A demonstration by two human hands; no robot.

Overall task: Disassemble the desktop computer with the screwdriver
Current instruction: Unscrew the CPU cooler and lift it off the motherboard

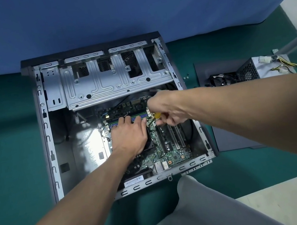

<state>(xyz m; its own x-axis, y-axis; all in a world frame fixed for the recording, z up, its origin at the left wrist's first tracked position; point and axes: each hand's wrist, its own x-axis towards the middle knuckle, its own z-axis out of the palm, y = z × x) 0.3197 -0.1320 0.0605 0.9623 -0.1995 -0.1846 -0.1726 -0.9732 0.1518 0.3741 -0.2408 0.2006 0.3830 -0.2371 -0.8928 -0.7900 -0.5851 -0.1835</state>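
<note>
Looks like unscrewing: right hand (166, 107) grips the screwdriver (157, 115), left hand (129, 134) flat on the board (169, 153) (steadying it), next wants the tip seated square

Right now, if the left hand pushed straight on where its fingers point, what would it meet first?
Likely the memory modules, right ahead of the left hand; whether they touch is unclear.

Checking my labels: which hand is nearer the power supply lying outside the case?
Right. The right hand, gripping the screwdriver, sits left of the power supply. The left hand rests farther left, over the motherboard.
</note>
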